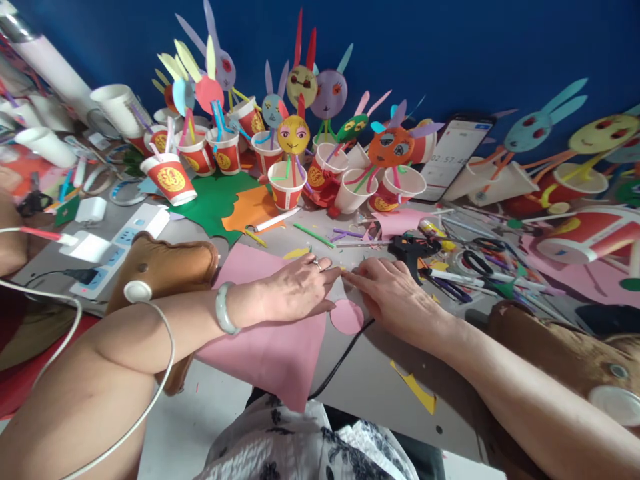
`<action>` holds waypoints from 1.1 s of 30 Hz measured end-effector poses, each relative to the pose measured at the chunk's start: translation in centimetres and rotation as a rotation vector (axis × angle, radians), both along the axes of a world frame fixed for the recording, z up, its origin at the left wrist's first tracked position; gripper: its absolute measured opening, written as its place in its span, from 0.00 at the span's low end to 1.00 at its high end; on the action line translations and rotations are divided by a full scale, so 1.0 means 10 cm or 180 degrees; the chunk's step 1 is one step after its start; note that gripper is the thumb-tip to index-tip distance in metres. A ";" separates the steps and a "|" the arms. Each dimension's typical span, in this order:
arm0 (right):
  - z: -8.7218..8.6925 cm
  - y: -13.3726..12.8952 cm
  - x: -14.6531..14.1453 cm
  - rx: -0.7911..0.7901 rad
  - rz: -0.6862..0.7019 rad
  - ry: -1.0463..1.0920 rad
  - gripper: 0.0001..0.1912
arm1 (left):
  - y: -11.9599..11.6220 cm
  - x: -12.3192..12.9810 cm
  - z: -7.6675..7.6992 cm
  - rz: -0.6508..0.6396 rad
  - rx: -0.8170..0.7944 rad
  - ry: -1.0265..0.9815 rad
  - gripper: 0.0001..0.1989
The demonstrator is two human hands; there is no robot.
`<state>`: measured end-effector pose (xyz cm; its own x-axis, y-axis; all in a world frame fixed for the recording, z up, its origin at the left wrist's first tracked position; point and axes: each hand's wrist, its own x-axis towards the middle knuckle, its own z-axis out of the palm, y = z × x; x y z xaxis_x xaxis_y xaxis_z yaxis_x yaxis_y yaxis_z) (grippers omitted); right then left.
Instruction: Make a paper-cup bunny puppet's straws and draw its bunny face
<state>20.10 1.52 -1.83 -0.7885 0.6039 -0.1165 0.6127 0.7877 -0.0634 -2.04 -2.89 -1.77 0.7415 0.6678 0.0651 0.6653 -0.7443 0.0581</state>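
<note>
My left hand (299, 288) lies low over the desk with its fingers stretched to the right and its thumb apart; a ring and a pale bangle (226, 309) are on it. Opposite it, my right hand (393, 293) reaches in with its index finger extended and the other fingers bent; its thumb is mostly hidden. The two index fingertips meet just above a pink paper disc (347, 317), which lies flat on the desk. Anything under the fingertips is too small to make out. Beneath my left wrist is a large pink paper sheet (273, 340).
Paper cups with rabbit-faced figures, such as one yellow face (293, 135), line the back. A phone (457, 157) leans there. To the right lie a glue gun (413, 248), scissors (477, 262) and pens. Brown cushions (167, 263), a power strip (125, 243) and cables flank me.
</note>
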 end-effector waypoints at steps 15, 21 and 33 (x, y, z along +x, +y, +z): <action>0.19 0.04 0.03 0.0120 -0.0008 -0.0174 0.17 | 0.19 -0.01 -0.13 -0.0377 0.0292 -0.0078 0.18; 0.47 0.24 0.22 0.0772 -0.1452 -0.1023 0.13 | 0.28 0.00 -0.14 -0.0580 0.0219 0.0026 0.20; 0.16 0.41 0.14 0.0374 -0.1905 -0.1092 0.26 | 0.35 0.01 -0.22 -0.0497 0.0132 -0.0247 0.17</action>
<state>21.48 5.61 -0.22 -0.2467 0.9468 -0.2067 0.9136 0.2983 0.2763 -1.92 0.64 -3.95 0.8277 0.5404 0.1512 0.5360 -0.8411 0.0720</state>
